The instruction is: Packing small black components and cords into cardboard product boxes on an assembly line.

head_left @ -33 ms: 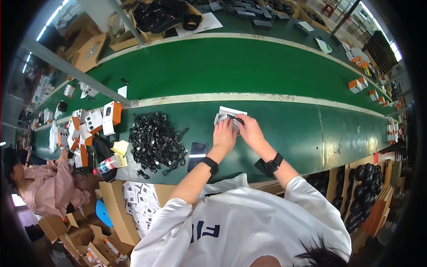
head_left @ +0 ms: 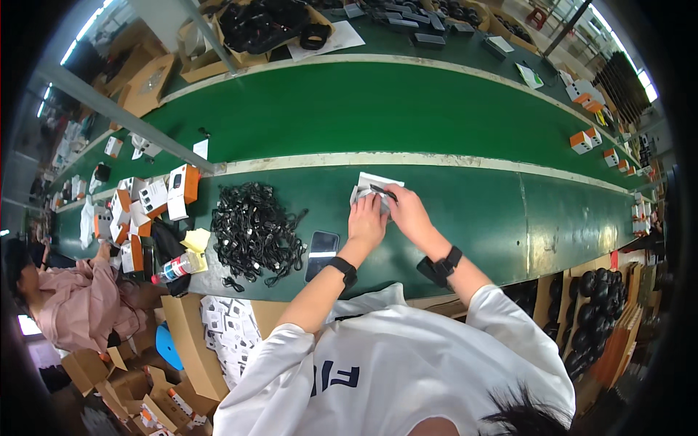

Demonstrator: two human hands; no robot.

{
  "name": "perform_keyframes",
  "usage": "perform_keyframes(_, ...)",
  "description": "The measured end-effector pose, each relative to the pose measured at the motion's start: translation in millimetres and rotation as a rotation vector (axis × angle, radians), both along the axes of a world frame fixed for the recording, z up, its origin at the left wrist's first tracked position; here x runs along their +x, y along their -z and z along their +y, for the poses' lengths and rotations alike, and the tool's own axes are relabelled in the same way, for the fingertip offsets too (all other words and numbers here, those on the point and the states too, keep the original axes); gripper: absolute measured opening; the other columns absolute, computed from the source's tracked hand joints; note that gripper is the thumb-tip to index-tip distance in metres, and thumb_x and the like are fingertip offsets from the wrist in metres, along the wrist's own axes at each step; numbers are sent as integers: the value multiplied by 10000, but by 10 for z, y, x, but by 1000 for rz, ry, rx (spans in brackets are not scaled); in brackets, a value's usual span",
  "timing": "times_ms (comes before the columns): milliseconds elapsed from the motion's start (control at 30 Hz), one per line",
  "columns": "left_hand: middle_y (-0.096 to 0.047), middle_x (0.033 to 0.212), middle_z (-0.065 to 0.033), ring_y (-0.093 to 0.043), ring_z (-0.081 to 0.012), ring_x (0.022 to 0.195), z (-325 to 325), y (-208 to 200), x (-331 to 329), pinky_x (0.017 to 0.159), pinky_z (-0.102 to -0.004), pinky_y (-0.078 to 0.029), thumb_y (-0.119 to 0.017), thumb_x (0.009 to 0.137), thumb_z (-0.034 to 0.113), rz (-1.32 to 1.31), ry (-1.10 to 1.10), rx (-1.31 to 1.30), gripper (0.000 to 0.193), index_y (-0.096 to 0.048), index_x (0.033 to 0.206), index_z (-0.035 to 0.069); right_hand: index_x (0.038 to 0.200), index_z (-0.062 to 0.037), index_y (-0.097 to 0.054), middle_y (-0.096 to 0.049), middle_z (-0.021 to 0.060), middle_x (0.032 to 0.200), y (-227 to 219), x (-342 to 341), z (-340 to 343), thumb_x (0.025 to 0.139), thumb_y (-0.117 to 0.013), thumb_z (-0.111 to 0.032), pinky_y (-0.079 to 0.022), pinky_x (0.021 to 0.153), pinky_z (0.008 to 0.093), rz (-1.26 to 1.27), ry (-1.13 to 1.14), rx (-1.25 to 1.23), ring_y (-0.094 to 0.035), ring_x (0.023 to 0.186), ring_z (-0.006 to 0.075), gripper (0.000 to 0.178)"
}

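A small open white box (head_left: 379, 179) rests on the green workbench in front of me, its lid flap standing up at the far side. My left hand (head_left: 366, 224) holds the box at its near side, fingers bent over the edge. Between the fingertips of my right hand (head_left: 409, 214) is a bundled black cable (head_left: 383, 192), held over the box's opening. My fingers hide most of the inside. Left of my hands lies a large heap of black cables (head_left: 256, 232), and a dark smartphone (head_left: 322, 254) lies between the heap and my left forearm.
White-and-orange boxes (head_left: 182, 190), a plastic bottle (head_left: 174, 269) and yellow paper (head_left: 196, 240) stand to the left, near a co-worker in a pink top (head_left: 83, 305). A carton of printed leaflets (head_left: 231, 330) sits below the bench edge. A green conveyor belt (head_left: 378, 109) runs beyond a pale rail.
My right hand and the cable have shifted very slightly at the box. The co-worker's arm at the left has moved a little.
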State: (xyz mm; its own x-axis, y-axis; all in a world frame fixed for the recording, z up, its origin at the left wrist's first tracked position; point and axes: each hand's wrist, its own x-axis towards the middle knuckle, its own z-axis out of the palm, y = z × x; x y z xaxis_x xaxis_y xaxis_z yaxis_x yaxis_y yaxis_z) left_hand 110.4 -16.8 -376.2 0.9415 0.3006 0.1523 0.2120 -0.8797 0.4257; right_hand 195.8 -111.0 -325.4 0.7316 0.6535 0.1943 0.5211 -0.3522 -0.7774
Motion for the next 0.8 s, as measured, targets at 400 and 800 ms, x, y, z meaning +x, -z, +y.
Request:
perform_keyframes(400, -405, 1278, -194, -373, -339, 1208, 19, -61, -204, 997, -409, -330, -577, 788, 111, -195, -24, -223, 470, -416, 1206, -30, 897, -19, -620, -530, 139, 925, 233, 268, 201, 727, -532, -62, -495, 711, 393, -603, -314, -296, -567, 876, 306, 196)
perform_keyframes(800, -382, 1332, -171, -350, -323, 1217, 26, -33, 31, 1022, -400, -258, -586, 784, 328, 143, 3, 216, 645, -382, 1269, -44, 1000, 1, -577, -533, 191, 942, 109, 222, 42, 759, -523, -24, -475, 733, 389, -408, -322, -222, -547, 848, 342, 249)
